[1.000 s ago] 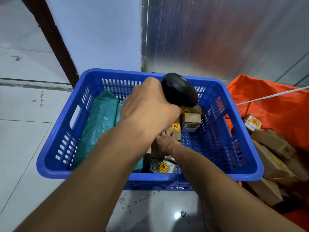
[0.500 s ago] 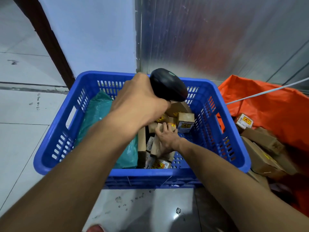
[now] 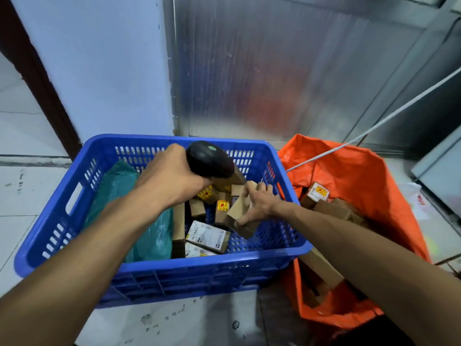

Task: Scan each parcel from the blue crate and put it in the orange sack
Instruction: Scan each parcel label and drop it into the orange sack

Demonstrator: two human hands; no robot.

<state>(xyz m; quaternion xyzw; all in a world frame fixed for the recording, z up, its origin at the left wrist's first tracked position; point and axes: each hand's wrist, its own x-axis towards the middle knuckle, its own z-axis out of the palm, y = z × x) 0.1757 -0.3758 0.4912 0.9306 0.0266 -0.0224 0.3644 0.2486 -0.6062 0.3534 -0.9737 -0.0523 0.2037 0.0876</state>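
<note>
A blue crate (image 3: 159, 268) stands on the floor, holding several small cardboard parcels and a teal plastic mailer (image 3: 117, 188) along its left side. My left hand (image 3: 172, 176) grips a black barcode scanner (image 3: 209, 159) over the crate's middle. My right hand (image 3: 259, 203) grips a long brown cardboard parcel (image 3: 238, 208), tilted and raised near the crate's right wall. The orange sack (image 3: 349, 171) stands open to the right of the crate, with several brown parcels inside it.
A white-labelled box (image 3: 207, 236) lies at the crate's front. A white cord (image 3: 374, 126) runs diagonally over the sack. A metal-clad wall and a pale blue wall rise right behind crate and sack. Tiled floor (image 3: 25, 196) stretches to the left.
My right hand has closed round a cardboard parcel and lifted it up and to the right inside the crate. The scanner hand stays over the crate. The view has tilted up.
</note>
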